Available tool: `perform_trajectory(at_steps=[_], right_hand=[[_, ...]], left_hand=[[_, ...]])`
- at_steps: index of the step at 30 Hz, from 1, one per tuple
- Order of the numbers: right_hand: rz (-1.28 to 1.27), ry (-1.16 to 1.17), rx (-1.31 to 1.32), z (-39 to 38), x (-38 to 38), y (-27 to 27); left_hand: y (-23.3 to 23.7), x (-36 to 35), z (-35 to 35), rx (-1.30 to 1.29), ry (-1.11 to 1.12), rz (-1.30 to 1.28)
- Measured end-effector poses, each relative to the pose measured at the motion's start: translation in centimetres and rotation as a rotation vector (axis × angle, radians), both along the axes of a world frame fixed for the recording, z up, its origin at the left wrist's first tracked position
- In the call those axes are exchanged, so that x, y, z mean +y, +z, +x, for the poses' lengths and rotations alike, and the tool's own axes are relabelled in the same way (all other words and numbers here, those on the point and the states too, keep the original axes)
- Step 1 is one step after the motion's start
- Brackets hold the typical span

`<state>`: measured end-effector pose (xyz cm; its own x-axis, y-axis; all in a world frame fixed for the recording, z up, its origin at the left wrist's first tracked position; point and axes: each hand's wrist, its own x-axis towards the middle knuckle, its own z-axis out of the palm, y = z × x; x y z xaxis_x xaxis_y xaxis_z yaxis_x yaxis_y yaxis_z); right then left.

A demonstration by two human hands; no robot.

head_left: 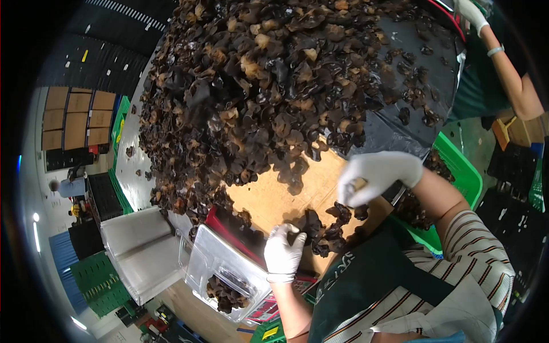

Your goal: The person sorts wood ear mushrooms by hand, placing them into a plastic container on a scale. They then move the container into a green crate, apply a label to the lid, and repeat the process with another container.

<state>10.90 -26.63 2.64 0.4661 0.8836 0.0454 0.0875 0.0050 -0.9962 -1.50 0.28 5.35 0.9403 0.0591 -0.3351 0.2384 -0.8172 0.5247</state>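
Observation:
A big heap of dark brown wood ear mushrooms (229,97) covers most of the work surface. On a bare stretch of cardboard (269,197) in front of it lies a small cluster of wood ears (329,237). My left hand (284,251), in a white glove, pinches the left edge of a wood ear (310,224) there between thumb and fingers. Above the cluster's right side is my right hand (380,176), also gloved, its fingers curled closed. A small tan patch shows between those fingers; I cannot tell what they hold.
Left of my left hand, a clear plastic tub (200,260) with some wood ears stands on a scale with a red edge. A metal tray (140,246) sits beyond it. On my right is a green crate (457,166) with more wood ears. Another person's gloved hand (472,14) is at upper right.

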Motion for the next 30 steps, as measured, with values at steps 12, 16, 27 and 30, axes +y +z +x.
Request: perform_trajectory(at_steps=[12,16,27,30], right_hand=[[-0.109,-0.137,-0.446,-5.2,2.1,-2.2],[-0.051,-0.348,-0.056,-3.4,0.0,-0.8],[-0.27,-0.188,-0.454,-4.7,0.1,-3.8],[-0.188,-0.227,-0.171,-3.0,-0.6,-3.2]], left_hand=[[-2.8,0.4,4.1,-0.364,0.091,-0.015],[-3.4,0.1,4.1,-0.316,0.134,-0.095],[-3.1,0.5,1.7,-0.323,0.066,-0.055],[-2.1,0.3,0.1,-0.418,-0.04,-0.006]])
